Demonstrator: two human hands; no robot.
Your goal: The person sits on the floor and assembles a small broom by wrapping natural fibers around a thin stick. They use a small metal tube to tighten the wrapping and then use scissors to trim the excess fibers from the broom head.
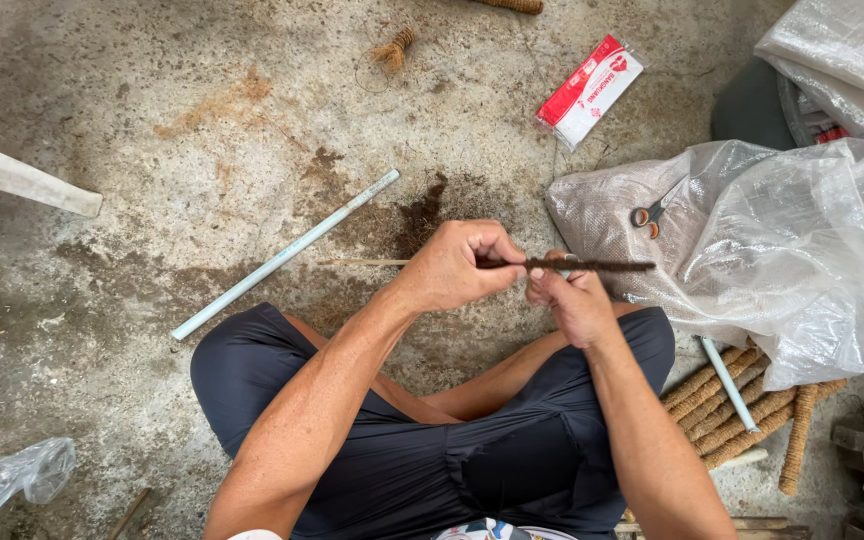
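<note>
I sit cross-legged on a concrete floor in dark shorts. My left hand (pixel 457 265) is closed around a thin stick (pixel 592 265) held level above my knees. The stick's right part is wrapped in dark brown fibre; its bare pale end (pixel 362 262) sticks out to the left of my fist. My right hand (pixel 574 300) pinches the wrapped part from below, just right of the left hand.
A white pipe (pixel 287 253) lies diagonally on the floor at left. A woven plastic sack (pixel 782 260) with orange-handled scissors (pixel 649 214) sits at right, above several fibre-wrapped sticks (pixel 737 410). A red-and-white packet (pixel 589 90) and a fibre tuft (pixel 393 50) lie farther off.
</note>
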